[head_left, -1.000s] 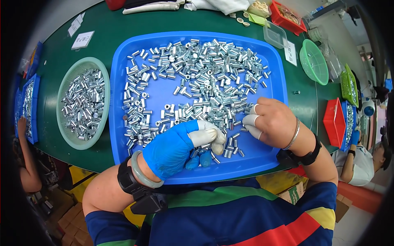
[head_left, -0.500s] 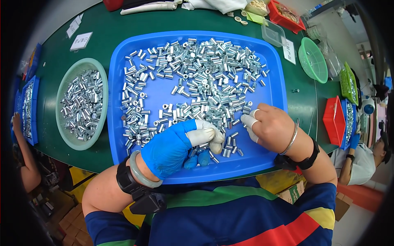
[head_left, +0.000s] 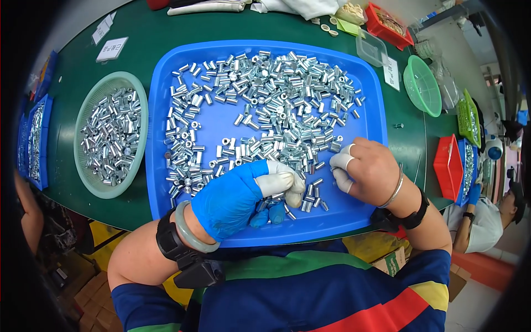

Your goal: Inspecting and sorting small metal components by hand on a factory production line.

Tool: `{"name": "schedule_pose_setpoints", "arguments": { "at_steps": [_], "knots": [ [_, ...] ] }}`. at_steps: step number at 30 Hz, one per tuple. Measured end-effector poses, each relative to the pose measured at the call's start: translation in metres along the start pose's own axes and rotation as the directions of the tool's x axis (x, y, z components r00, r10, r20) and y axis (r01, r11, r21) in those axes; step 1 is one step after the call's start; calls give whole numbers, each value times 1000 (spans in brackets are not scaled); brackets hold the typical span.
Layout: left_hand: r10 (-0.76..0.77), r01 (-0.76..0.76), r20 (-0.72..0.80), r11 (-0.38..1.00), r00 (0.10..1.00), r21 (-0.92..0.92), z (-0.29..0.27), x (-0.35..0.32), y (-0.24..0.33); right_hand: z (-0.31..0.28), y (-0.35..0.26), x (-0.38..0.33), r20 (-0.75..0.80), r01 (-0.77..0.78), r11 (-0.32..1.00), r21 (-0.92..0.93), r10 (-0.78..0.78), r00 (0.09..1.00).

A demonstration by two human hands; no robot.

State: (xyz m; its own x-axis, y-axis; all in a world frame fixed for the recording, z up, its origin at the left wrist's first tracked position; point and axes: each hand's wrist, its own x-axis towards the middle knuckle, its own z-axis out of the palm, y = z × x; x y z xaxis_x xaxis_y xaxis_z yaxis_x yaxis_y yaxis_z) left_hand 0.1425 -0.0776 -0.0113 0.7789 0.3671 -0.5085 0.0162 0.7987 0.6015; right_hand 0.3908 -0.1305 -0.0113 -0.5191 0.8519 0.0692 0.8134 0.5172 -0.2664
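A large blue tray [head_left: 378,124] holds many small silver metal sleeves [head_left: 287,83], spread and heaped across it. Over the tray's near part, my left hand [head_left: 238,193], in a blue glove with white coverings on thumb and finger, is curled closed; whatever lies inside it is hidden. My right hand [head_left: 369,170], bare but for white finger cots, hovers above the tray's right side. Its fingers are pinched together, and I cannot make out anything between them. A few loose sleeves [head_left: 312,200] lie between the two hands.
A pale green basket [head_left: 145,133] full of similar sleeves stands left of the tray. To the right are a green basket [head_left: 407,88], a red bin [head_left: 449,166] and a clear plastic box [head_left: 371,48]. A co-worker [head_left: 487,221] is at far right; another person's arm [head_left: 29,210] shows at left.
The whole view has shifted slightly. My right hand has moved a little to the right, its fingers still pinched. My left hand stays curled in nearly the same place.
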Motion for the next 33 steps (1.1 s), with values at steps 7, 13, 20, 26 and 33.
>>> {"name": "schedule_pose_setpoints", "arguments": {
  "at_steps": [7,13,20,26,33],
  "knots": [
    [-22,21,32,999,999,28,-5,0,-1,-15,-4,-8,-65,-30,987,159,41,997],
    [-54,55,65,998,996,-19,-8,-2,-1,-13,-19,-17,136,-132,989,64,123,983],
    [-26,26,28,1000,999,9,-4,1,1,-10,-13,-20,123,-145,948,282,114,986],
    [-34,33,37,998,999,51,-4,0,0,-10,-18,-14,0,-68,690,721,99,995],
    [-68,66,91,998,994,16,-5,-1,-1,-7,-22,-6,-12,-20,656,755,44,999]
  ]
}}
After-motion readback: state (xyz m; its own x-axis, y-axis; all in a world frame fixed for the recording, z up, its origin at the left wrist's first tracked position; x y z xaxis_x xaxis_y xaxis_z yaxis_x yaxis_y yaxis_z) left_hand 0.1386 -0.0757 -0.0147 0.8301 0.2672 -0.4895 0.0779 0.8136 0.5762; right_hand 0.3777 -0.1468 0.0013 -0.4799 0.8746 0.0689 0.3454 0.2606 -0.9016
